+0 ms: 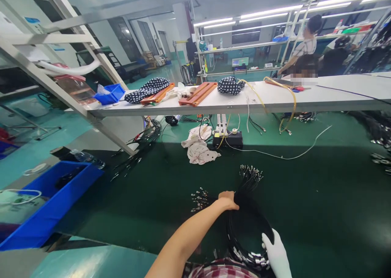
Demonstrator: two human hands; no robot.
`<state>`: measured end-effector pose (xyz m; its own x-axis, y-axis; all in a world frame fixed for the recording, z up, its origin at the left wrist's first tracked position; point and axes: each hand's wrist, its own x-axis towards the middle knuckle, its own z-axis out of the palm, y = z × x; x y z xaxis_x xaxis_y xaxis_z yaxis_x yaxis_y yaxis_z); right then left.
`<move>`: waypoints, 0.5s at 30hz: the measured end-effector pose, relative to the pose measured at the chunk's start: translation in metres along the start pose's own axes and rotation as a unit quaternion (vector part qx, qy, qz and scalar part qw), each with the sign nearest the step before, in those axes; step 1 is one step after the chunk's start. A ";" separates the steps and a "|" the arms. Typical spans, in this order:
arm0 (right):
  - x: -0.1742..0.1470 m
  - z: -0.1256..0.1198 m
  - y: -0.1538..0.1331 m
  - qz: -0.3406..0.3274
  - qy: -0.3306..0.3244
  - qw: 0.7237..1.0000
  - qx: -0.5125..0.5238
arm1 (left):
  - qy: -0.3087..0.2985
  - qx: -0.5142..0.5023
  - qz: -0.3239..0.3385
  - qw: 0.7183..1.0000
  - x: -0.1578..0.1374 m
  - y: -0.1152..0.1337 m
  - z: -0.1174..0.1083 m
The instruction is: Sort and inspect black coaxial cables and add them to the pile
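A thick bundle of black cables (258,213) is bent into a loop on the dark green work surface (320,213). My left hand (227,200), bare, is wrapped round the bundle where its two ends come together. Metal terminals (251,172) fan out beyond that hand, and more terminals (200,199) stick out to its left. On the right side of the loop, my right hand (277,251) in a white glove grips the cables. Silvery pieces (250,257) show along the near part of the loop, close to my checked shirt.
A white shelf (183,107) crosses in front, holding orange slotted racks (198,94) and patterned cloth (230,86). Below it are a stained rag (200,145) and a black device (227,139). A blue bin (58,204) stands left. Other people (305,46) work at the far right.
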<state>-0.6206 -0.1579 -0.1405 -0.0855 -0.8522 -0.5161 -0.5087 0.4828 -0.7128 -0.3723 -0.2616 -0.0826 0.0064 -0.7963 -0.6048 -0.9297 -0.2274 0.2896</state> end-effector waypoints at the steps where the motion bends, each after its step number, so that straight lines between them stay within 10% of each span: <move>1: -0.003 -0.002 -0.001 0.013 -0.003 1.000 0.005 | 0.010 0.000 0.009 1.000 -0.003 -0.002 -0.001; 15: -0.011 0.007 -0.018 -0.018 -0.062 0.996 0.057 | 0.023 -0.028 -0.001 0.999 -0.032 -0.037 0.007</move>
<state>-0.6048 -0.1558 -0.1256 0.0408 -0.8411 -0.5394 -0.4087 0.4786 -0.7771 -0.3405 -0.2240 -0.0792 0.0267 -0.8209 -0.5705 -0.9076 -0.2592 0.3304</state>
